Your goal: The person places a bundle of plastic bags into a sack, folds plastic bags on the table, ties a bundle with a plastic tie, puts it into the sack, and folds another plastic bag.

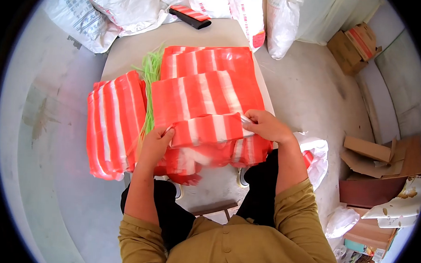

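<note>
My left hand (157, 142) and my right hand (268, 126) pinch opposite ends of a folded red-and-white striped plastic bag (207, 130). It stretches between them as a narrow band near the table's front edge. Just beyond it lies a flat stack of similar striped bags (198, 94), with more behind. Loose striped plastic (188, 161) hangs below the band, partly blurred. Left of my left hand rests another pile of striped bags (112, 123). Thin green plastic strips (152, 67) run between the two piles.
A black roll-like object with a striped piece on it (191, 17) lies at the table's (130, 50) far end. White sacks (126, 8) crowd behind. Cardboard boxes (355, 46) and opened cartons (381, 158) stand right. A white plastic bag (315, 156) is beside my right leg.
</note>
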### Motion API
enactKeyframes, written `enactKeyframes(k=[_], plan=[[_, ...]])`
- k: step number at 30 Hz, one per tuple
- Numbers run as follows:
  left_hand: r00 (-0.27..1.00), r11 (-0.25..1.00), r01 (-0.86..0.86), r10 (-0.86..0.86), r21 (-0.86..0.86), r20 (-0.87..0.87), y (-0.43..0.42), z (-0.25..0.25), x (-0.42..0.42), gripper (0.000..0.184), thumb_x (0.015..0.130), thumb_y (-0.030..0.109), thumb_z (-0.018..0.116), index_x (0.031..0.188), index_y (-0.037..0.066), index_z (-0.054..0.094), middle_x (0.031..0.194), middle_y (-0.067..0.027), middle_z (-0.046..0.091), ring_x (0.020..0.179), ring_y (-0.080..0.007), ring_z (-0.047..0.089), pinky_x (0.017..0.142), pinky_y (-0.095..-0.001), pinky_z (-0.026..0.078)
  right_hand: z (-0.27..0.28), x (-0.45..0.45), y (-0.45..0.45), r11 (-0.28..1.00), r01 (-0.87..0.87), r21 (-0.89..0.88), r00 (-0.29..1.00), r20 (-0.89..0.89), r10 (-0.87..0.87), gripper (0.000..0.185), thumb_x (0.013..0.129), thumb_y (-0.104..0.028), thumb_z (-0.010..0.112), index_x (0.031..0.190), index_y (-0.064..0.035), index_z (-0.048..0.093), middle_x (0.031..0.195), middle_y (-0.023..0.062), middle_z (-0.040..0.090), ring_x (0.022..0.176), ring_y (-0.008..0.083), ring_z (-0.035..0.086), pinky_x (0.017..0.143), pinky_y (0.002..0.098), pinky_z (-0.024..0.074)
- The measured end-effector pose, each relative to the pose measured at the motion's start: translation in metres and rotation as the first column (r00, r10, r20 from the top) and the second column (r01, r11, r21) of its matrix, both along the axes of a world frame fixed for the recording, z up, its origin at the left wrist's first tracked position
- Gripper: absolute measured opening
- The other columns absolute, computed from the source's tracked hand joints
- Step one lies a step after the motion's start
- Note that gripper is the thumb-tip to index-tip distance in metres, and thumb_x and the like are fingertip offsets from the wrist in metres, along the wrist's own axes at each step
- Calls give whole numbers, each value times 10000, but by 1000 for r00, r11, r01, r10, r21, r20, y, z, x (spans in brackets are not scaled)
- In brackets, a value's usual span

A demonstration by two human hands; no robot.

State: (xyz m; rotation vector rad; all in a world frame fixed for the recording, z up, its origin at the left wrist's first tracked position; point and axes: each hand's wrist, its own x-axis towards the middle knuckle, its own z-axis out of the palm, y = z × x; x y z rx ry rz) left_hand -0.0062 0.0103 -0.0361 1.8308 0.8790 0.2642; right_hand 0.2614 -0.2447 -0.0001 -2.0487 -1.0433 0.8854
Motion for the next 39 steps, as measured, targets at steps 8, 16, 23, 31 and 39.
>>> enactKeyframes(k=[8,16,23,31,39], plan=[[1000,1000,-16,16,-15,-22,4,-7,-1,334,1015,290,649,960,-34,713,738,-16,620,703,-110,563,666,-305,465,-5,-2,5,999,15,49,999,32,-17,202,982,-206,637,1045,-15,651,856,16,610,793,117,552,718,311,462],[1000,1000,-22,22,-5,11,7,-7,-1,372,1015,305,646,840,-23,670,668,0,560,635,-105,514,600,-321,420,-10,-6,10,987,142,72,990,-5,-142,237,974,-226,621,1075,-14,656,928,44,668,859,133,603,773,312,487],[1000,999,-10,11,36,-26,12,-19,-3,372,1018,313,642,858,-22,664,719,-24,612,672,-123,559,627,-314,447,-26,-1,13,982,166,85,982,77,-173,303,975,-226,627,1204,-27,610,997,88,690,931,167,636,840,329,505],[1000,1000,-4,4,-14,-4,6,0,-25,278,945,165,703,1142,7,587,930,-77,687,824,-158,629,760,-313,515,-15,-4,9,991,129,42,982,130,-134,259,981,-207,542,1168,-33,589,1119,198,693,1063,337,658,919,416,503],[967,964,246,-238,99,-88,-8,30,-42,401,855,57,726,1235,81,598,1106,-107,675,956,-212,647,844,-341,534,-17,-2,2,994,53,97,999,1,-54,128,985,-86,554,1069,-39,639,916,41,626,874,126,564,804,280,469]])
